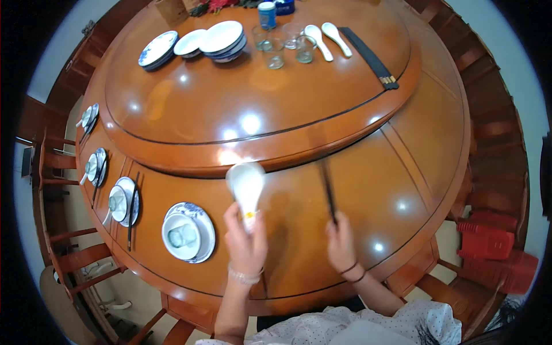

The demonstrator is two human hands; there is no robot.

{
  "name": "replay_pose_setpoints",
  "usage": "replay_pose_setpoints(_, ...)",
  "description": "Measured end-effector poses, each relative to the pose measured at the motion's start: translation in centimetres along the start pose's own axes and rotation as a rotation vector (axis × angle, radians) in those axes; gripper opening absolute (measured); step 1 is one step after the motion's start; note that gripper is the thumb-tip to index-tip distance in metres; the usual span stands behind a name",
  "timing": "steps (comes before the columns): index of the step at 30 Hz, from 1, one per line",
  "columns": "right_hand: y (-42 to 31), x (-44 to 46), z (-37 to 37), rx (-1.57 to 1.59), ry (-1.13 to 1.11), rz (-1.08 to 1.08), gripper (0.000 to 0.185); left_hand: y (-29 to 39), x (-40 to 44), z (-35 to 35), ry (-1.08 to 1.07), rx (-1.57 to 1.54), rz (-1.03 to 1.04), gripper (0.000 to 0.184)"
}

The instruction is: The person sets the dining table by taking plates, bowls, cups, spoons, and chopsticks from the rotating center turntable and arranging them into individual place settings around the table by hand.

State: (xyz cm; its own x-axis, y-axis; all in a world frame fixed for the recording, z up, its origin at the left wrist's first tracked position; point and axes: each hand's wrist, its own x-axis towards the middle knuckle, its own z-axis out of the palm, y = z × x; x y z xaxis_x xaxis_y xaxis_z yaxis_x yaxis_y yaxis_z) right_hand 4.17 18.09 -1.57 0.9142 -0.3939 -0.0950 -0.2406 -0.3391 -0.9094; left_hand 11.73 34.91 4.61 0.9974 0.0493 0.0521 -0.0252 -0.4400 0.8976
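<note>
White, yellow-marked, a spoon [247, 185] is resting in our left fingers [232, 223]; our right fingers [341, 229] are gripping blurred black chopsticks [329, 194]; the jar's [267, 16] label is showing unreadably small.

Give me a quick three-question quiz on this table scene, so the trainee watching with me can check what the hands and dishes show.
1. What is in the left hand? (a) a fork (b) a teapot (c) a white soup spoon
2. How many soup spoons lie on the lazy Susan?
3. True or false: the glass nearest the left hand is beside its bowl, not in it.

Key:
1. c
2. Two, side by side near the black chopsticks.
3. False: it is in the bowl, which sits on a plate.
</note>
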Motion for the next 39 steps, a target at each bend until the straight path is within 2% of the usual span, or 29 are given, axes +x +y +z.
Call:
replay_pose_setpoints(1,0.7,3.0,-3.1,-0.083,0.025,-0.017,0.03,1.7,1.4,2.5,-0.081,0.06,0.047,0.032)
replay_pose_setpoints(2,1.3,6.1,-5.8,-0.201,0.106,-0.184,0.032,2.1,3.1,5.7,-0.08,0.047,0.251,0.031)
replay_pose_setpoints(4,1.1,12.3,-11.2,-0.227,0.079,-0.24,0.036,4.4,6.1,11.3,-0.224,0.107,0.182,0.032)
replay_pose_setpoints(5,2.1,15.6,-13.4,-0.273,0.127,-0.383,0.036,4.7,7.9,14.3,-0.241,0.174,0.22,0.027)
replay_pose_setpoints(6,2.3,18.2,-15.4,-0.294,0.118,-0.304,0.036,5.2,9.8,17.5,-0.246,0.171,0.193,0.027)
replay_pose_setpoints(7,2.5,21.0,-17.0,-0.266,0.142,-0.345,0.037,6.6,11.8,20.2,-0.179,0.182,0.295,0.028)
replay_pose_setpoints(9,3.4,26.4,-19.7,-0.34,0.174,-0.434,0.036,7.8,16.3,25.3,-0.094,0.209,0.33,0.029)
replay_pose_setpoints(10,3.8,29.1,-20.7,-0.421,0.197,-0.482,0.036,8.7,18.6,27.4,-0.074,0.129,0.263,0.031)
replay_pose_setpoints(12,4.2,33.9,-21.9,-0.471,0.221,-0.531,0.035,10.8,22.8,30.3,0.08,0.224,0.266,0.034)
replay_pose_setpoints(13,4.4,36.2,-22.0,-0.534,0.236,-0.535,0.033,12.1,24.3,31.3,0.065,0.211,0.134,0.036)
replay_pose_setpoints(14,4.4,38.1,-21.9,-0.599,0.253,-0.537,0.031,12.5,25.9,32.1,0.072,0.234,0.145,0.036)
replay_pose_setpoints(15,4.3,39.8,-21.8,-0.575,0.255,-0.538,0.031,11.8,27.7,33.2,0.177,0.299,0.241,0.036)
replay_pose_setpoints(16,4.1,41.2,-21.6,-0.6,0.239,-0.49,0.027,12.1,28.8,33.9,0.279,0.358,0.333,0.036)
replay_pose_setpoints(18,3.9,43.5,-20.8,-0.655,0.204,-0.435,0.018,12.4,30.8,34.6,0.315,0.416,0.326,0.036)
replay_pose_setpoints(20,4.4,45.2,-19.4,-0.685,0.291,-0.47,0.016,12.9,32.0,35.2,0.343,0.467,0.313,0.036)
replay_pose_setpoints(23,4.7,45.6,-18.4,-0.731,0.319,-0.467,0.02,13.5,32.8,35.9,0.313,0.695,0.022,0.037)
replay_pose_setpoints(26,4.8,45.0,-17.9,-0.721,0.286,-0.478,0.02,13.2,33.4,36.0,0.219,0.848,-0.052,0.036)
replay_pose_setpoints(28,4.9,44.9,-18.0,-0.717,0.251,-0.509,0.02,12.7,33.7,35.9,0.21,0.871,-0.058,0.036)
replay_pose_setpoints(30,4.9,44.9,-18.2,-0.679,0.136,-0.53,0.021,12.3,34.1,35.7,0.161,0.914,-0.089,0.046)
replay_pose_setpoints(32,5.0,44.8,-18.9,-0.623,0.108,-0.532,0.024,11.9,34.3,35.6,0.14,0.92,-0.096,0.047)
replay_pose_setpoints(34,5.0,44.6,-19.5,-0.483,0.037,-0.485,0.027,12.0,34.4,35.6,0.104,0.966,-0.107,0.047)
replay_pose_setpoints(39,6.1,44.7,-19.2,-0.409,0.109,-0.599,0.027,12.1,34.2,36.5,0.074,0.968,-0.115,0.042)
